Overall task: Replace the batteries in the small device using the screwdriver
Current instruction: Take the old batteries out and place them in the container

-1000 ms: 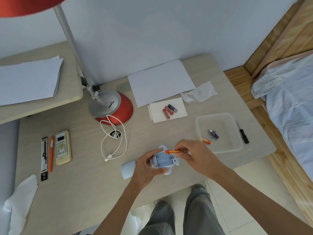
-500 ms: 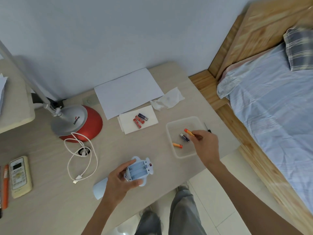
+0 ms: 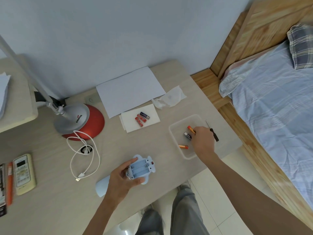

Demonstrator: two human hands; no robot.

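My left hand (image 3: 121, 179) grips the small light-blue device (image 3: 141, 170) near the desk's front edge, its open battery bay facing up and empty. My right hand (image 3: 203, 141) reaches into the clear plastic tray (image 3: 174, 129) at the right, fingertips pinching an orange battery (image 3: 191, 129). In the tray also lie a dark battery (image 3: 187, 136) and another orange battery (image 3: 183, 147). Three batteries (image 3: 142, 118) rest on a white paper behind. The black screwdriver (image 3: 213, 133) lies just right of the tray. A pale blue cover (image 3: 101, 186) sits under my left wrist.
A red-based desk lamp (image 3: 81, 121) stands at the left, with a white USB cable (image 3: 83, 155) coiled in front. A remote (image 3: 23, 173) and orange pen lie at far left. White paper sheet (image 3: 128, 90) and crumpled tissue (image 3: 169, 99) sit behind. A bed (image 3: 271, 99) is right of the desk.
My right hand carried an orange battery from the device over to the tray. The device's bay now shows no batteries. The view swung to the right.
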